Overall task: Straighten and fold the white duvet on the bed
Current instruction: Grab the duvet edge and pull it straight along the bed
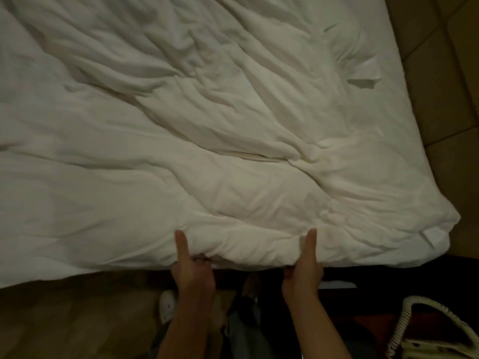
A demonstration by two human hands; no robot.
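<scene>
The white duvet [207, 120] lies spread and heavily wrinkled over the bed, filling most of the view. Its near edge runs along the bed's front side, with a bunched corner at the right. My left hand [191, 268] grips that near edge, thumb on top and fingers curled under the fabric. About a forearm's length to the right, my right hand [304, 265] holds the same edge the same way. Both forearms reach up from the bottom of the frame.
A tan padded headboard or wall panel [445, 99] runs along the right side of the bed. Wooden floor [77, 322] lies below the bed edge, with my feet [168, 304] on it. A pale woven bag [427, 330] sits at the bottom right.
</scene>
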